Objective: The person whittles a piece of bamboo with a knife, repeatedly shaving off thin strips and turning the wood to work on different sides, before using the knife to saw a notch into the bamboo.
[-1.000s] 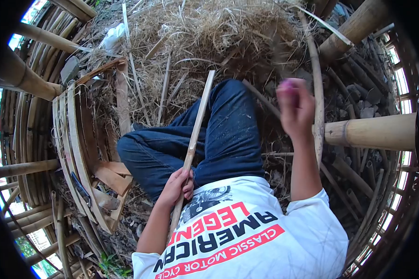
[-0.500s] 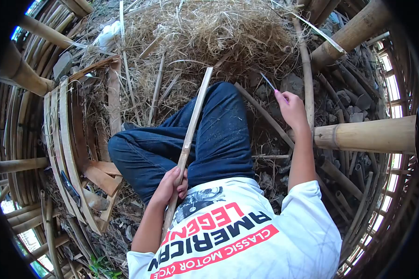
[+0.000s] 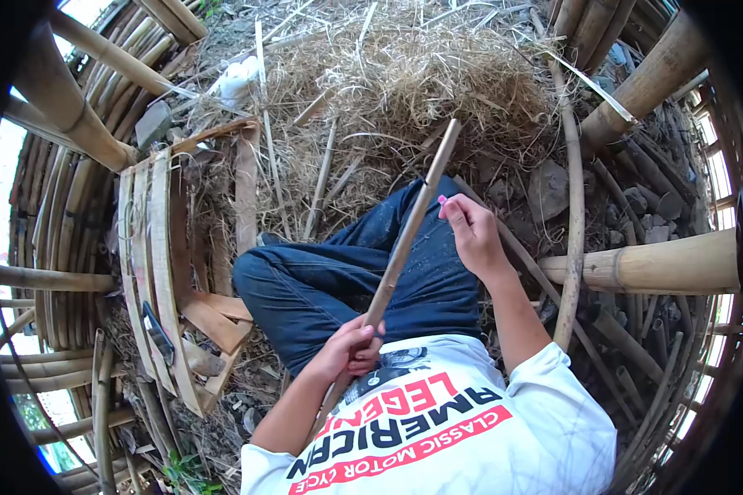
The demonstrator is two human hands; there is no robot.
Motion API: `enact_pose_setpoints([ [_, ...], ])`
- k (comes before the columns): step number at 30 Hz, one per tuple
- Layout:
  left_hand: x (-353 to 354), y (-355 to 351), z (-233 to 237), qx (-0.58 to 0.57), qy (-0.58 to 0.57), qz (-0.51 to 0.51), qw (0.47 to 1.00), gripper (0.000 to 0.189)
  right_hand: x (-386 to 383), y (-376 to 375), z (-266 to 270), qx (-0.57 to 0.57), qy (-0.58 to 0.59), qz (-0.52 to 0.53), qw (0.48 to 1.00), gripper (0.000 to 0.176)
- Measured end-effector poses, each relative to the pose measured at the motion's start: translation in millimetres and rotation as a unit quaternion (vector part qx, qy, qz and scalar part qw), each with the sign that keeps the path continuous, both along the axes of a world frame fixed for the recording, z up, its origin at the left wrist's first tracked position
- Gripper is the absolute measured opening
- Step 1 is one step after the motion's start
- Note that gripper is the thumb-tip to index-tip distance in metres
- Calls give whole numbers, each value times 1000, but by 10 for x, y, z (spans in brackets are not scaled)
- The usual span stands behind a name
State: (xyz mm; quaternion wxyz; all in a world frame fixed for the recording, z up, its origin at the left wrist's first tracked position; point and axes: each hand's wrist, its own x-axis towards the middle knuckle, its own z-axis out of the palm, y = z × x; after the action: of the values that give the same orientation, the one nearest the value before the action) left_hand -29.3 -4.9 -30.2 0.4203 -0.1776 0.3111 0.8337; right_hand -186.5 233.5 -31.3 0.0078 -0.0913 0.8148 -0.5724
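I sit cross-legged in blue jeans (image 3: 338, 272) and a white printed shirt. My left hand (image 3: 351, 346) grips the lower part of a long bamboo stick (image 3: 409, 227) that slants up and away over my lap. My right hand (image 3: 470, 231) is closed around a small pink-handled tool (image 3: 442, 200), held against the stick near its upper half. The tool's blade is hidden behind the stick and my fingers.
A heap of dry straw (image 3: 413, 74) lies ahead. A curved frame of bamboo slats (image 3: 153, 272) stands at my left with wood offcuts (image 3: 215, 318) beside it. Thick bamboo poles (image 3: 644, 264) cross at right, and another (image 3: 66, 99) at upper left. Stones and thin canes litter the ground.
My right hand came down from a raised position at the right and now rests the pink tool against the stick. The stick tilted slightly more to the right.
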Motion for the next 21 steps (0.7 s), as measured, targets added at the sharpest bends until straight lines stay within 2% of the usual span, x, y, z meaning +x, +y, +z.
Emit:
enact_pose_setpoints([
  [2, 3, 15, 3, 11, 35, -3, 999, 23, 11, -105, 7, -35, -6, 6, 999, 34],
  [6, 5, 80, 122, -91, 124, -17, 988, 24, 63, -137, -8, -62, -24, -3, 998, 33],
  [9, 38, 86, 133, -149, 128, -13, 980, 20, 105, -121, -3, -60, -22, 9, 998, 32],
  [13, 86, 174, 132, -227, 161, 15, 960, 18, 199, -136, 77, 8, 22, 57, 998, 31],
  [15, 97, 207, 175, -318, 225, 13, 921, 17, 279, -159, 174, 41, 31, 81, 995, 32],
  [19, 122, 195, 205, -361, 247, 22, 899, 18, 360, -148, 171, 90, 102, 99, 986, 34],
  [21, 119, 195, 271, -432, 269, -7, 861, 24, 322, -89, 183, 123, 120, 103, 980, 35],
])
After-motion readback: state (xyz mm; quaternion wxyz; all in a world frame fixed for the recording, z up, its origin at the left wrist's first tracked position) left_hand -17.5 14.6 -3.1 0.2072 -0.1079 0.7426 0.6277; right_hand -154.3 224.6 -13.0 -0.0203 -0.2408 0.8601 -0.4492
